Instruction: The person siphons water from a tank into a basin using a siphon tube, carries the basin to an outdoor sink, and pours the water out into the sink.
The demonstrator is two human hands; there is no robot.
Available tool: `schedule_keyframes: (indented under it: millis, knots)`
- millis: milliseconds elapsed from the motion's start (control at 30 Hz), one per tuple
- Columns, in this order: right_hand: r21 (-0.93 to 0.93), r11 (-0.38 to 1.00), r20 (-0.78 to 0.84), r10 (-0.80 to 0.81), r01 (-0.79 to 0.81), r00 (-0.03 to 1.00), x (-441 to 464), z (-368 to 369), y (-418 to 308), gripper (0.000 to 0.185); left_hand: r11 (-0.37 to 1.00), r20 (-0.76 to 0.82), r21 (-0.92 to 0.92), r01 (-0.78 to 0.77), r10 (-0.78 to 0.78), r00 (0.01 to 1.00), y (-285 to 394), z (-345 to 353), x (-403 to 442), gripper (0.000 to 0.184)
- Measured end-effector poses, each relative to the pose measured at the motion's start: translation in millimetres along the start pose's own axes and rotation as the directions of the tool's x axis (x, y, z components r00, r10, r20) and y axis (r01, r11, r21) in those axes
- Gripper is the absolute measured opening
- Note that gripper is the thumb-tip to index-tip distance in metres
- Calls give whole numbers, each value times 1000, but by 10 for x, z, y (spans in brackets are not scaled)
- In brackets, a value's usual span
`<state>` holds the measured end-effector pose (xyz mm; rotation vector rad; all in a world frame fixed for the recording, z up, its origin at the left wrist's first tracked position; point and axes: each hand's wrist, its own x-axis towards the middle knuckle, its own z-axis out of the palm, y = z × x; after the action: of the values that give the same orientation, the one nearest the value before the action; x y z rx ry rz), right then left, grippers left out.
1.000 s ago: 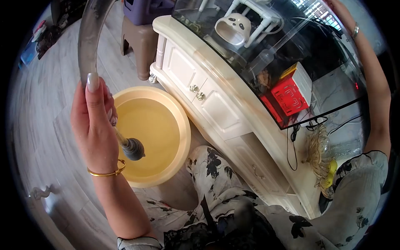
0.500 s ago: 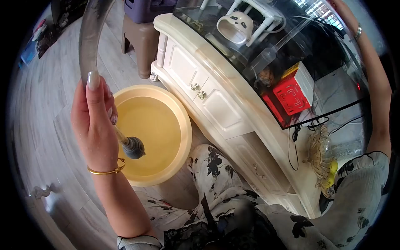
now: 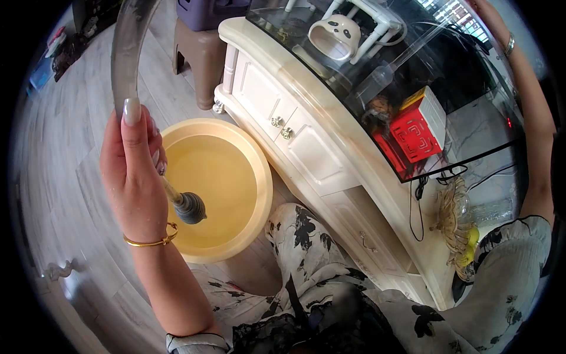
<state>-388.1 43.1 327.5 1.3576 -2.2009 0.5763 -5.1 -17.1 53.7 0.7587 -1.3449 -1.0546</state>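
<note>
My left hand (image 3: 134, 156) is closed around a clear hose (image 3: 127, 59), thumb pressed along it. Above the hand, the hose runs up out of view. Below my fingers, a narrow tube ends in a grey ribbed end piece (image 3: 190, 207), tilted down over a yellow basin (image 3: 263, 177) of yellowish water. My right hand (image 3: 488, 15) is raised at the upper right edge, by the rim of a glass tank (image 3: 466, 106); its fingers are mostly out of sight. Inside the tank, a clear tube (image 3: 413, 50) slants down from that side to a wider clear end (image 3: 377, 81).
The tank stands on a cream cabinet (image 3: 312, 153). In it are a panda-faced shelter (image 3: 335, 36), white pipes (image 3: 380, 35) and a red basket (image 3: 415, 133). A glass dish (image 3: 453, 221) and cables (image 3: 420, 192) lie at the right. A brown stool (image 3: 203, 59) stands behind the basin.
Both hands, the hose and the tube in the tank hold nearly the same places. Only a very slight shift of the view shows.
</note>
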Motion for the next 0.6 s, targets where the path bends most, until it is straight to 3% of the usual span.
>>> schedule_keyframes:
  millis: [100, 200, 300, 400, 500, 600]
  knots:
    - [26, 991, 16, 134, -134, 991, 66, -3, -11, 31, 1000, -2, 2, 7, -7, 1000, -2, -6, -1, 26]
    - [72, 993, 32, 95, -97, 995, 137, -9, 124, 31, 1000, 5, -14, 11, -11, 1000, -1, -9, 1, 26]
    - [-30, 999, 48, 12, -11, 999, 160, -33, 150, 30, 1000, 9, -15, 6, -6, 1000, 4, -8, -1, 27]
    - [143, 987, 47, 69, -75, 997, 86, -13, 84, 30, 1000, 2, -6, 12, -12, 1000, 13, 1, -5, 27]
    - [101, 989, 75, 101, -109, 992, 69, -18, 14, 31, 1000, 0, 8, -8, 8, 1000, -3, 2, -11, 27]
    - [173, 977, 59, 116, -125, 991, 106, 5, 96, 31, 1000, -5, 2, 1, -1, 1000, -8, 6, -13, 27]
